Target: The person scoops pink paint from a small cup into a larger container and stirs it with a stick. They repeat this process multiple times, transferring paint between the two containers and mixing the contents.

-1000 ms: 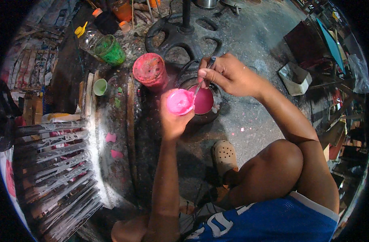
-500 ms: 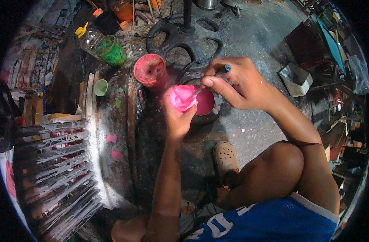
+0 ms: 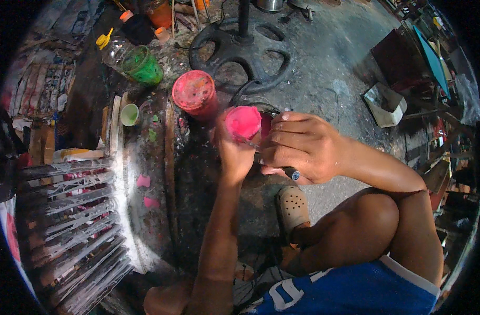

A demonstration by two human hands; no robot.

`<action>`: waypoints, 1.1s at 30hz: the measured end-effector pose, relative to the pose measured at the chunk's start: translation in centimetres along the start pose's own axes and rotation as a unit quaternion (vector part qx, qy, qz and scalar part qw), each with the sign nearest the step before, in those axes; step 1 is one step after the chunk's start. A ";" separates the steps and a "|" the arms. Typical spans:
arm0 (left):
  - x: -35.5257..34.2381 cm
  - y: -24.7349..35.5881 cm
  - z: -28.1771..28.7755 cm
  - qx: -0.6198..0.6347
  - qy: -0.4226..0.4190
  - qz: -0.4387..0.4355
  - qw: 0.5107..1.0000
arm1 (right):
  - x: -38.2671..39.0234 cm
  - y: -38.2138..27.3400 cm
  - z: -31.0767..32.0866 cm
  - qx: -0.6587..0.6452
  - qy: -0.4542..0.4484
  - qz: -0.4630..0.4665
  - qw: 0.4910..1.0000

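Note:
My left hand (image 3: 237, 152) is closed round a small cup (image 3: 243, 124) topped with thick, bright pink paste. In my right hand (image 3: 303, 149) is a slim tool with a dark handle (image 3: 291, 173), its blue-grey butt end pointing toward me. A thin blade-like part of it seems to lie along the near side of the cup; my fingers hide most of it. Behind both hands stands a container of pink paint or paste (image 3: 266, 125), largely covered by them. Just left of the cup is a red-pink tub (image 3: 196, 94) with a smeared top.
A black iron stand base (image 3: 245, 52) lies beyond the tub. On the left are a green-stained clear container (image 3: 143, 67), a small pale green cup (image 3: 129, 115), pink scraps (image 3: 143, 181) and a rack of whitish slats (image 3: 77, 210). A white box (image 3: 385, 105) sits at right.
My right hand has turned over and come down, bringing the tool from the cup's top to its near side. The paste now looks smoother and fuller. The left hand shifted slightly right.

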State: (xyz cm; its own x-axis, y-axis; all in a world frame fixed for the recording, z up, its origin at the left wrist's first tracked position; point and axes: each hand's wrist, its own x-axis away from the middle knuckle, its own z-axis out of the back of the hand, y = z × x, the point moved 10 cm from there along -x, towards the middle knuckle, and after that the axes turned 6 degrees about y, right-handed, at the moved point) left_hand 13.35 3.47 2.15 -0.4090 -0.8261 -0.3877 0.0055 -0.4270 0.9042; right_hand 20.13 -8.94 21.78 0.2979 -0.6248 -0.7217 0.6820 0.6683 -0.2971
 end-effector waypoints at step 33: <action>1.7 -1.9 -0.3 0.097 -0.043 0.058 0.993 | 4.1 8.4 3.2 -0.067 0.048 -0.285 0.955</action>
State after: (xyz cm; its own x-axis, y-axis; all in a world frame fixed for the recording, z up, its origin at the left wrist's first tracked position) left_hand 12.90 2.82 -0.29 -0.4920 -0.8278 -0.2697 -0.1157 -0.2449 0.9626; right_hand 29.28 -7.19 18.30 -0.1636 -0.8671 -0.4705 0.6218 0.2796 -0.7315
